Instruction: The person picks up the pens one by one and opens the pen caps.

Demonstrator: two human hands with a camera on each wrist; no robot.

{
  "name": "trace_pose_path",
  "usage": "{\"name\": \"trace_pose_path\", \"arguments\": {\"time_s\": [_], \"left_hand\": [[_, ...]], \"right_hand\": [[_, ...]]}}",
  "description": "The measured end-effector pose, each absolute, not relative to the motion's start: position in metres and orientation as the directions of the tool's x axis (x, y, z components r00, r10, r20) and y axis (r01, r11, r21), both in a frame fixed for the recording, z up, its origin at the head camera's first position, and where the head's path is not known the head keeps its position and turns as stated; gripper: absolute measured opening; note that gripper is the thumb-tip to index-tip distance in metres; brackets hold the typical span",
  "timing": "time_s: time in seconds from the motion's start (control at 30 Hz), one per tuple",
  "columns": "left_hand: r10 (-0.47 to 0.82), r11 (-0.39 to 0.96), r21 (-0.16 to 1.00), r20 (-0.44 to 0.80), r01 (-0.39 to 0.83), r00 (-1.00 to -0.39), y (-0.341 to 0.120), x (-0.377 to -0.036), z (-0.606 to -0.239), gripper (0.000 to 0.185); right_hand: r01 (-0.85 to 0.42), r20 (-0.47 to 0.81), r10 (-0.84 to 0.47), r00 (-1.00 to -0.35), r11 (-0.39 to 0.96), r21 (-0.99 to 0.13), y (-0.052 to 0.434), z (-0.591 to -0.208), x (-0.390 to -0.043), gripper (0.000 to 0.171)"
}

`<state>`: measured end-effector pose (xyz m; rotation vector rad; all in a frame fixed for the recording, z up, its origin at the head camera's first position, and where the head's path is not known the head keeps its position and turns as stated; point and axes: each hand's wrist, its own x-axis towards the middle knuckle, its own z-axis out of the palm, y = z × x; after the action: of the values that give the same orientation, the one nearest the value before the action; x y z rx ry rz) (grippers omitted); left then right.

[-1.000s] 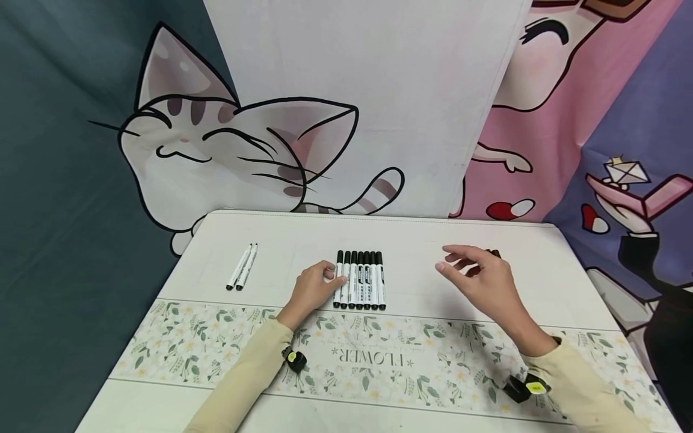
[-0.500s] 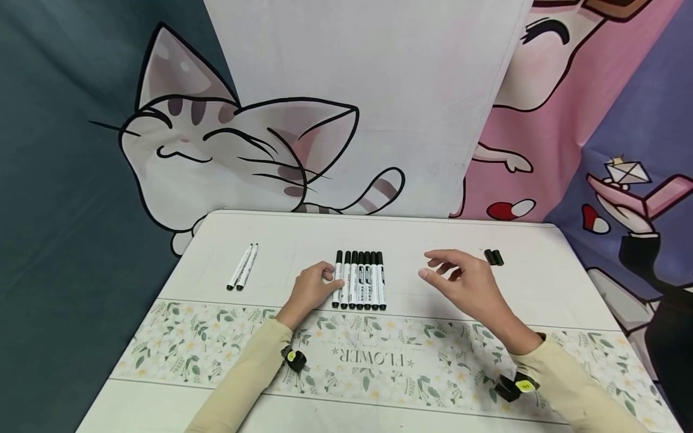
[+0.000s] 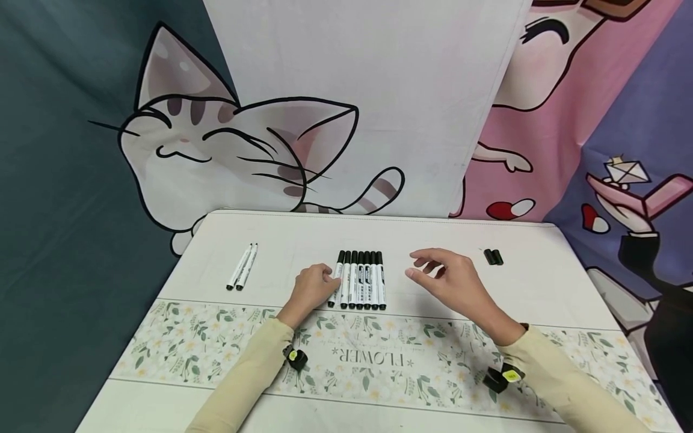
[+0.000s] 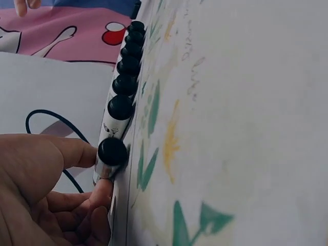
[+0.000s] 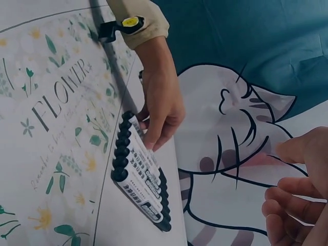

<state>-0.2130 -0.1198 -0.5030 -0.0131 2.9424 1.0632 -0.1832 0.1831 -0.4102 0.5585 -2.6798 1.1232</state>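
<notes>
Reading "FLOWER" on the table runner, I see my left hand pinching the leftmost marker, my right hand hovering with loose fingers.

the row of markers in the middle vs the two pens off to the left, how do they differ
The row of markers has seven, packed side by side; the two pens are just a pair. The markers wear black caps at their far ends; the pens show white far ends with no such cap. The left hand pinches the row's leftmost marker, while the pens lie untouched. The markers look thicker than the pens. Both groups have white barrels and lie flat on the table.
</notes>
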Motion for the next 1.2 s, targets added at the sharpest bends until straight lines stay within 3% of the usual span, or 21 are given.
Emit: {"name": "trace_pose_path", "arguments": {"time_s": [0.3,0.77,1.2], "left_hand": [[0.007,0.766,0.643,0.037,0.029,-0.999,-0.129,-0.208,-0.494,0.023],[0.105,0.708,0.673,0.197,0.212,-0.975,-0.132,-0.185,-0.467,0.024],[0.256,0.635,0.582,0.462,0.508,-0.849,-0.130,-0.165,-0.445,0.026]], "right_hand": [[-0.416,0.292,-0.297,-0.909,0.635,-0.650,0.178,-0.403,-0.191,0.032],[-0.439,0.299,-0.325,-0.897,0.589,-0.678,0.172,-0.393,-0.198,0.033],[-0.509,0.348,-0.380,-0.857,0.519,-0.686,0.159,-0.372,-0.190,0.036]]}}
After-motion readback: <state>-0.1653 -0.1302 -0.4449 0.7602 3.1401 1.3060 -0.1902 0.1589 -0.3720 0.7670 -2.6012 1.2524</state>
